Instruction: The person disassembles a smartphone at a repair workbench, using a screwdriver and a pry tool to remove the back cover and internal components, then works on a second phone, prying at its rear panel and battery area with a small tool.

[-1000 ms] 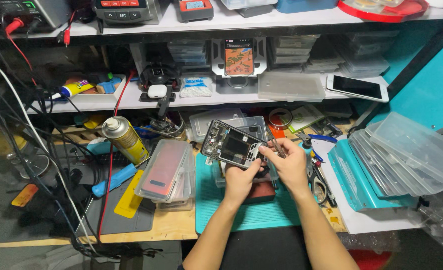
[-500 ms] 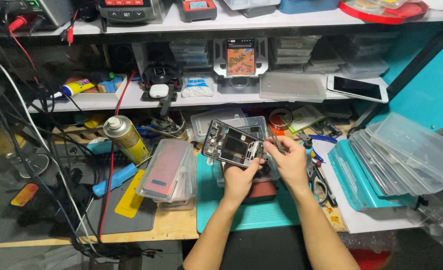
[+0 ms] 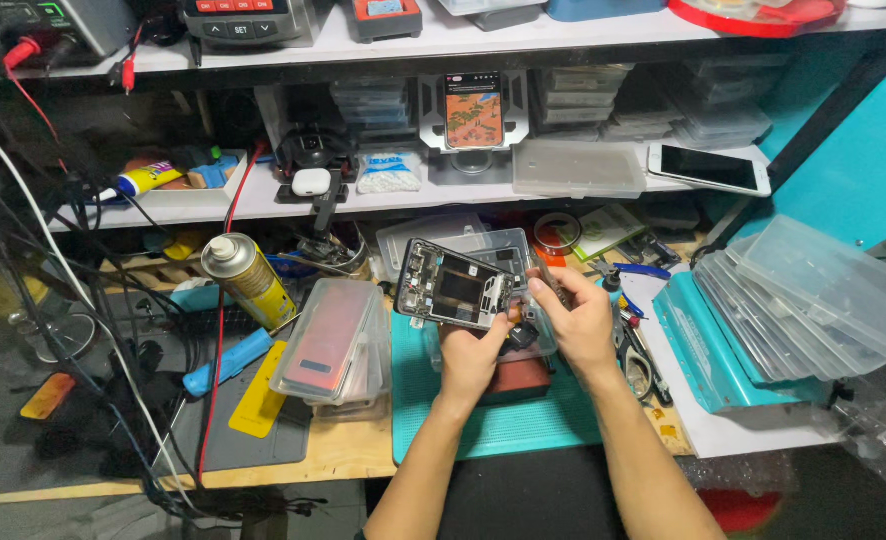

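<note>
Head view: cluttered tabletop (image 3: 353,455) under two shelves, teal work mat (image 3: 483,425) at centre, stack of clear plastic trays (image 3: 813,290) on a teal box at far right. Left of mat, pile of clear phone back covers (image 3: 328,340), w/ yellow spray can (image 3: 248,280) lying tilted just beyond it and a blue-handled tool (image 3: 225,362) below the can. On lower shelf (image 3: 263,205), lit phone in a stand (image 3: 474,108) and a second, dark phone (image 3: 708,168) lying flat at right. Opened phone frame (image 3: 453,285) held up above the mat, tilted, inner side facing camera, boards and black centre exposed. Left hand (image 3: 473,350) under the lower right corner, fingers closed on the frame edge. Right hand (image 3: 573,315) beside it at the right end, fingers curled shut, pinching something small there; can't tell what. Pliers or cutters (image 3: 635,355) on the tabletop just right of the hands. Frame prob. light, thin and stiff but fragile: exposed parts and flex easy to damage, glass side likely slippery. Best taken by the metal rim at long edges or corners, not on the boards.
</note>
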